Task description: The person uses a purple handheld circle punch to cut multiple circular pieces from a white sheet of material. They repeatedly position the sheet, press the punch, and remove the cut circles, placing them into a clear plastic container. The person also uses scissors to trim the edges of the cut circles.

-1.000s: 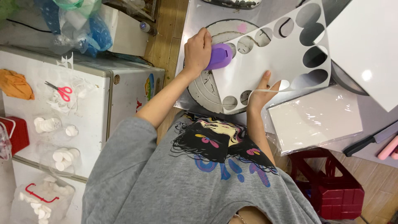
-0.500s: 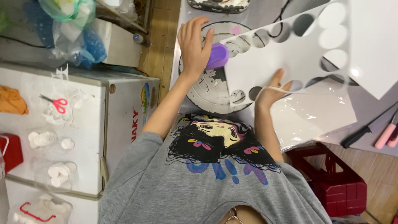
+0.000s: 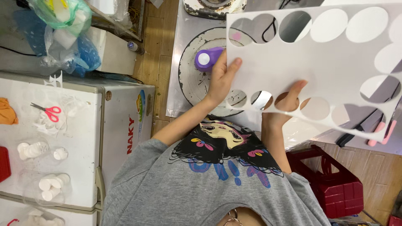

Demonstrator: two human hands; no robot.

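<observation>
I hold up a white paper sheet [image 3: 293,62] with several round holes cut along its edges. My left hand [image 3: 221,79] grips its left edge, thumb on top. My right hand [image 3: 284,102] holds the lower edge, with the thumb on top and the fingers showing through the holes from below. A purple round paper punch [image 3: 206,58] lies just left of my left hand, on a round dark plate [image 3: 188,79] that rests on a shiny metal surface.
A white chest cabinet [image 3: 83,125] at the left carries red scissors [image 3: 52,112], clear bags of white round pieces [image 3: 50,184] and an orange cloth [image 3: 7,112]. A red crate [image 3: 335,184] stands at the lower right. Pink pens [image 3: 381,134] lie under the sheet's right end.
My left hand has come off the purple punch and taken the sheet's edge. The sheet has risen toward the camera and shifted right, off the punch.
</observation>
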